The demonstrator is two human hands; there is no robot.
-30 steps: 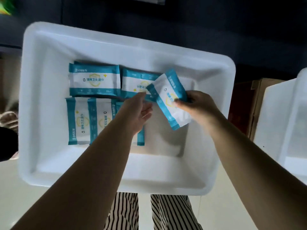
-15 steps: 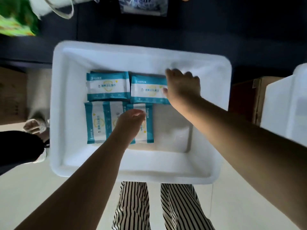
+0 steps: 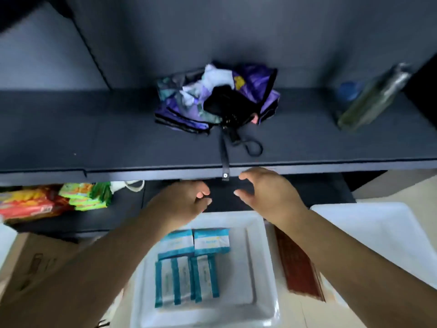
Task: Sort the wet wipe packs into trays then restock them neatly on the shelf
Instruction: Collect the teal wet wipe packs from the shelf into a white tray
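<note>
Dark shelving (image 3: 94, 143) fills the upper field; a folded purple umbrella (image 3: 217, 100) lies on its upper board, its strap hanging over the front edge, and a blurred clear bottle (image 3: 373, 98) stands at far right. Beneath that board, at left, sit colourful snack packets (image 3: 54, 200). Left hand (image 3: 182, 202) and right hand (image 3: 269, 195) are raised side by side in front of the shelf edge, near each other but apart. Both hold nothing: the left hand's fingers are loosely curled, and the right hand's thumb and fingers form a relaxed, part-open curve. Below the forearms, a white tray (image 3: 262, 268) holds the teal-and-white wet wipe packs (image 3: 191, 263), two lying crosswise above a row lying lengthwise; the left forearm hides the upper left pack's corner, and blur makes the exact count uncertain. A second white tray (image 3: 378, 228) lies to the right, cut by the right arm. Between the trays lies a dark red object (image 3: 298, 263), its identity unclear.
</note>
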